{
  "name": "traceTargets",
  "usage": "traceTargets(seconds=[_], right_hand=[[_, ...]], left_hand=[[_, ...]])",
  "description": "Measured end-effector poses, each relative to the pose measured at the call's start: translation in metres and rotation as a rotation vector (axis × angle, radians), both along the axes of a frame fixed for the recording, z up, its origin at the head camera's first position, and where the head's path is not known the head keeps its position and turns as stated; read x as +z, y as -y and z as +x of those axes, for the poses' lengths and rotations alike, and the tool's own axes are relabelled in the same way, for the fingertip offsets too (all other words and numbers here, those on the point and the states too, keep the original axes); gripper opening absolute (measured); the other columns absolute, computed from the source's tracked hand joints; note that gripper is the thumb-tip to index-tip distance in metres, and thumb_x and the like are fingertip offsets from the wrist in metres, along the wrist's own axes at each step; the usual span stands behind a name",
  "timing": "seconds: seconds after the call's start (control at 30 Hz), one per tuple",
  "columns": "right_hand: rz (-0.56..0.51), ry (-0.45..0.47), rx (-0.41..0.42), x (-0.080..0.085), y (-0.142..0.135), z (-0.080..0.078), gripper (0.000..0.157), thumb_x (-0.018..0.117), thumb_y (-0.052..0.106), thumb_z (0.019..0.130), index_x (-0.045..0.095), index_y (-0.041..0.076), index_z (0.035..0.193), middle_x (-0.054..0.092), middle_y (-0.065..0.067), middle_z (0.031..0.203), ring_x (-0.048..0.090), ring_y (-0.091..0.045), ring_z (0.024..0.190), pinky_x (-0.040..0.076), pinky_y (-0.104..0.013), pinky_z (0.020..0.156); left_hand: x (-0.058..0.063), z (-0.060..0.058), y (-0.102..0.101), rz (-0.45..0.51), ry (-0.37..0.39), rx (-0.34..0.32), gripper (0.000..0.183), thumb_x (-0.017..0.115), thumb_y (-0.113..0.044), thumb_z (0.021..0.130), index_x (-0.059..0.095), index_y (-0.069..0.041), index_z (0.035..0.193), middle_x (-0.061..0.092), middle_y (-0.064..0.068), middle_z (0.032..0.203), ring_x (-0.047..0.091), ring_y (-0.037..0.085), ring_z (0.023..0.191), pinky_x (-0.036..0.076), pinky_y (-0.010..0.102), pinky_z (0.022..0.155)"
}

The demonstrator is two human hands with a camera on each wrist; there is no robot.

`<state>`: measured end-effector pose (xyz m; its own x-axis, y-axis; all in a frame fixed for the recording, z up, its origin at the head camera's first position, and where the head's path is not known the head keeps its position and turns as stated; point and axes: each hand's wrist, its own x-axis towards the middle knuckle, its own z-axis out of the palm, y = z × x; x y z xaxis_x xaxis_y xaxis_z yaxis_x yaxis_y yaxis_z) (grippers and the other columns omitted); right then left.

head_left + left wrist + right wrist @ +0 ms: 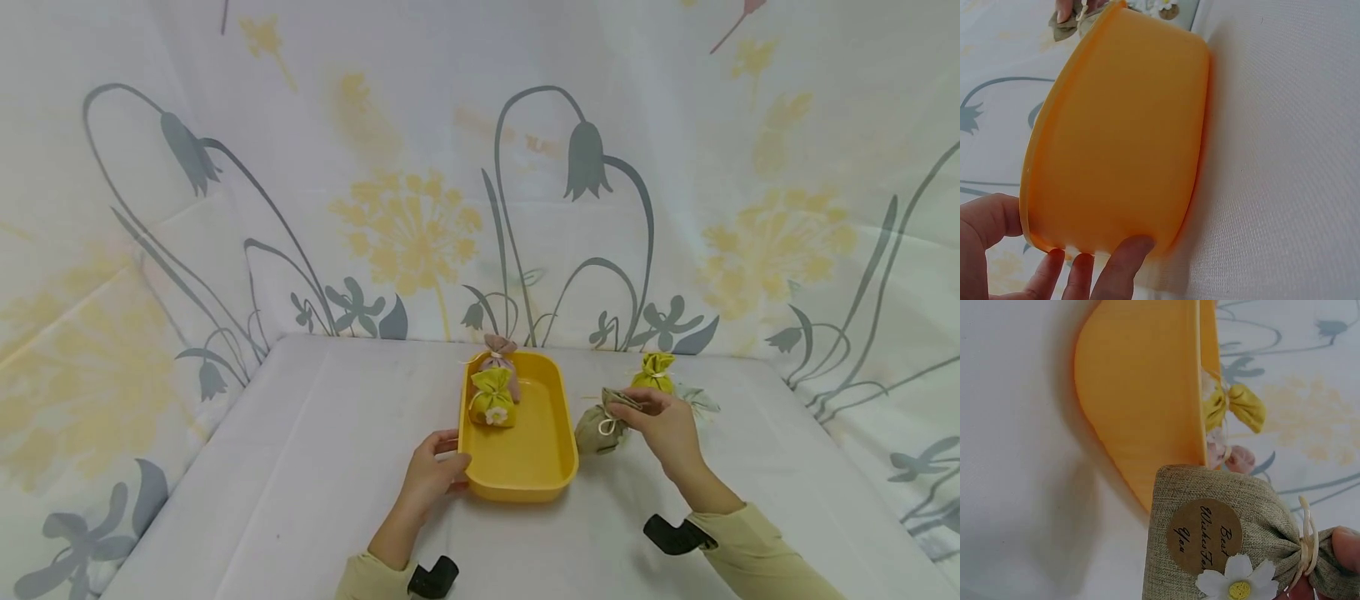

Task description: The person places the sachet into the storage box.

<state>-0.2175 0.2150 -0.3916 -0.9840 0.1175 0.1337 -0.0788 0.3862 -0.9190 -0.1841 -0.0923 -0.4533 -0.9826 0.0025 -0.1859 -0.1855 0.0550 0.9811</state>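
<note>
A yellow plastic tray (540,450) sits on the table with its long side running away from me. My left hand (433,473) holds its left side, thumb at the rim and fingertips against the outer wall (1116,144). Inside, at the far left, are a yellow-green drawstring pouch (491,400) with a white flower and a pink pouch (501,354) behind it. My right hand (663,425) pinches the gathered neck of a grey-green drawstring pouch (597,429) just right of the tray. That pouch (1210,519) carries a round brown label and a white flower.
Behind my right hand stand another yellow-green pouch (654,371) and a pale green pouch (697,400), partly covered by the hand. A white cloth covers the table (337,417). A flower-printed curtain (420,250) hangs along the back edge.
</note>
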Motion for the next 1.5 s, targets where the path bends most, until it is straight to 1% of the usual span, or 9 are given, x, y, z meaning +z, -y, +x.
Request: traceTargets(seconds=[0.13,0.23,0.43,0.53,0.77,0.97,1.13,1.27,1.5], right_hand=[[0.044,-0.026,-0.013,0.006,0.002,0.003,0.042,0.075,0.021,0.079,0.064,-0.005,0.109,0.066,0.002,0.085,0.058,-0.002,0.072,0.052,-0.021,0.066],[0.061,-0.047,-0.019,0.012,0.004,0.004,0.041,0.075,0.021,0.078,0.065,-0.005,0.108,0.067,0.003,0.084,0.058,-0.002,0.071,0.051,-0.021,0.064],[0.026,-0.117,-0.041,0.023,0.006,0.007,0.037,0.076,0.015,0.078,0.065,-0.007,0.105,0.065,0.007,0.079,0.058,-0.001,0.068,0.050,-0.017,0.060],[0.017,-0.133,-0.050,0.027,0.008,0.007,0.037,0.076,0.015,0.077,0.065,-0.007,0.104,0.064,0.008,0.078,0.057,-0.001,0.068,0.050,-0.016,0.060],[-0.044,-0.112,-0.005,0.028,0.018,0.006,0.035,0.075,0.010,0.078,0.063,-0.011,0.104,0.065,0.002,0.080,0.059,-0.003,0.068,0.053,-0.020,0.062],[-0.067,-0.100,0.034,0.026,0.028,0.003,0.036,0.075,0.011,0.078,0.064,-0.011,0.104,0.065,-0.004,0.084,0.060,-0.006,0.069,0.054,-0.022,0.064],[-0.103,-0.051,0.068,0.025,0.037,0.002,0.039,0.076,0.014,0.078,0.063,-0.009,0.106,0.064,-0.005,0.086,0.061,-0.008,0.071,0.054,-0.024,0.067],[-0.116,-0.020,0.087,0.026,0.045,0.002,0.039,0.075,0.015,0.078,0.063,-0.008,0.107,0.064,-0.006,0.088,0.061,-0.010,0.072,0.054,-0.025,0.069],[-0.119,-0.001,0.108,0.026,0.060,0.000,0.035,0.075,0.014,0.078,0.064,-0.007,0.104,0.064,-0.010,0.089,0.061,-0.013,0.073,0.055,-0.026,0.069]], left_hand=[[-0.001,0.001,0.000,-0.004,-0.002,0.004,0.049,0.061,-0.009,0.085,0.044,0.004,0.129,0.047,0.023,0.122,0.061,0.025,0.088,0.056,0.039,0.068],[-0.001,0.001,-0.001,-0.004,0.006,0.008,0.048,0.061,-0.009,0.085,0.045,0.004,0.129,0.047,0.023,0.122,0.061,0.025,0.088,0.056,0.038,0.068],[0.000,0.002,-0.001,-0.002,0.007,0.006,0.048,0.061,-0.009,0.085,0.045,0.004,0.129,0.047,0.023,0.122,0.061,0.025,0.088,0.056,0.039,0.069],[0.000,0.001,0.000,0.001,0.003,0.003,0.049,0.061,-0.009,0.085,0.044,0.004,0.129,0.047,0.023,0.122,0.061,0.025,0.088,0.056,0.039,0.069],[-0.003,-0.001,0.000,0.014,0.000,-0.014,0.050,0.060,-0.008,0.085,0.043,0.005,0.130,0.047,0.024,0.123,0.060,0.024,0.089,0.055,0.041,0.070],[-0.001,0.000,-0.001,0.007,-0.008,-0.018,0.050,0.060,-0.008,0.085,0.043,0.005,0.130,0.047,0.024,0.122,0.061,0.023,0.086,0.055,0.039,0.070],[0.002,0.001,0.000,-0.021,-0.020,-0.006,0.049,0.062,-0.008,0.085,0.045,0.005,0.128,0.048,0.023,0.121,0.060,0.021,0.084,0.055,0.035,0.071],[0.001,0.001,-0.001,-0.046,-0.025,-0.003,0.048,0.062,-0.008,0.084,0.046,0.005,0.127,0.050,0.023,0.119,0.059,0.020,0.086,0.054,0.033,0.073],[0.002,0.000,-0.001,-0.064,-0.029,0.001,0.047,0.062,-0.008,0.083,0.047,0.005,0.126,0.051,0.022,0.118,0.059,0.021,0.088,0.054,0.032,0.075]])
